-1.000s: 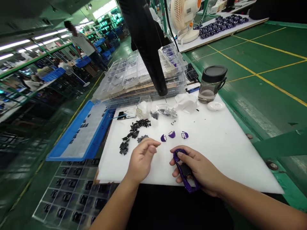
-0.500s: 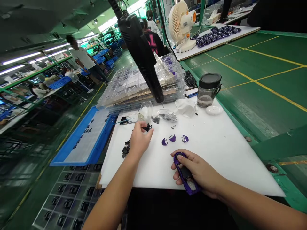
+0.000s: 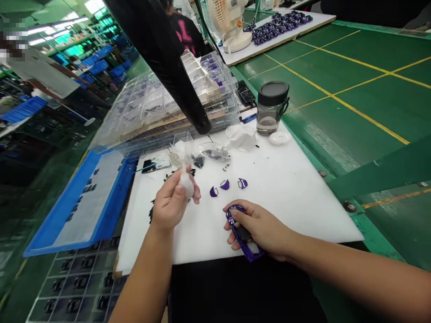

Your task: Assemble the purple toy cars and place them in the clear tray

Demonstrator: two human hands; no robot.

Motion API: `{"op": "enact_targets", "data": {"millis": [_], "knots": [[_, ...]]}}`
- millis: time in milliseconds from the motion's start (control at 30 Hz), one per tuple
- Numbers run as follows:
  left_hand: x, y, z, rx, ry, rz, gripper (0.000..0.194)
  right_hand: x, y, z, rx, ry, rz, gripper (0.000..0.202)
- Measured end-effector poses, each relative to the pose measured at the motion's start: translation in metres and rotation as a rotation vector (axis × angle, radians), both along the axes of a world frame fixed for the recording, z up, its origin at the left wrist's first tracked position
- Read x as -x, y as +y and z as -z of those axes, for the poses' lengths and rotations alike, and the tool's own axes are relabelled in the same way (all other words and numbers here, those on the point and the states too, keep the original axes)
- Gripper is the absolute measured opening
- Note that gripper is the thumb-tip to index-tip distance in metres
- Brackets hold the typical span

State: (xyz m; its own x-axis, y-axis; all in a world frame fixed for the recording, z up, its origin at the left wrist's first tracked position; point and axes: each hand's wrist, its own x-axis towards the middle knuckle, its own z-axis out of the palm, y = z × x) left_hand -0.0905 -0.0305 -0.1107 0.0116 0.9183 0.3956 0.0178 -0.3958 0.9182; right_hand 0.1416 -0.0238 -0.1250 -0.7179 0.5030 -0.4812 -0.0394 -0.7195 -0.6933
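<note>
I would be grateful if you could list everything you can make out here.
Purple casing: one, in right hand
Small bottle: one, white, in left hand
Curved pieces: three, purple, mid-surface
Small parts: many, black, by left hand
Bag: one, clear, beyond the pieces
Lidded cup: one, clear and dark, far right corner
Oval case: one, white, by cup
Pole-like tool: one, black, overhead
Divided trays: stack, clear, behind
Tray: one, blue, left
Fan: one, cream, top
Work surface: one, white, centre
Other people: at least two, background
Left hand: one, left of centre
Right hand: one, right of centre
</note>
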Motion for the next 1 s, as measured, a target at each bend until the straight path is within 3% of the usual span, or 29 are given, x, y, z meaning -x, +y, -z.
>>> {"op": "enact_targets", "data": {"millis": [100,167,333,600,1000], "knots": [[-0.004,-0.006,-0.003,0.111,-0.008,0.091,0.030,0.001,0.000,0.000,-0.005,-0.013,-0.012,0.020],[-0.007,-0.007,-0.004,0.107,-0.054,0.028,0.030,0.002,0.001,0.001,-0.007,-0.015,-0.016,0.018],[-0.017,-0.003,-0.005,-0.114,-0.159,-0.217,0.041,0.004,0.003,0.003,0.011,-0.008,-0.028,0.017],[-0.029,-0.004,0.007,-0.422,0.129,-0.372,0.045,0.004,0.004,0.001,0.031,-0.003,-0.047,0.016],[-0.044,-0.003,0.011,-0.514,0.323,-0.376,0.036,0.004,0.004,0.001,0.002,-0.024,-0.056,0.014]]}}
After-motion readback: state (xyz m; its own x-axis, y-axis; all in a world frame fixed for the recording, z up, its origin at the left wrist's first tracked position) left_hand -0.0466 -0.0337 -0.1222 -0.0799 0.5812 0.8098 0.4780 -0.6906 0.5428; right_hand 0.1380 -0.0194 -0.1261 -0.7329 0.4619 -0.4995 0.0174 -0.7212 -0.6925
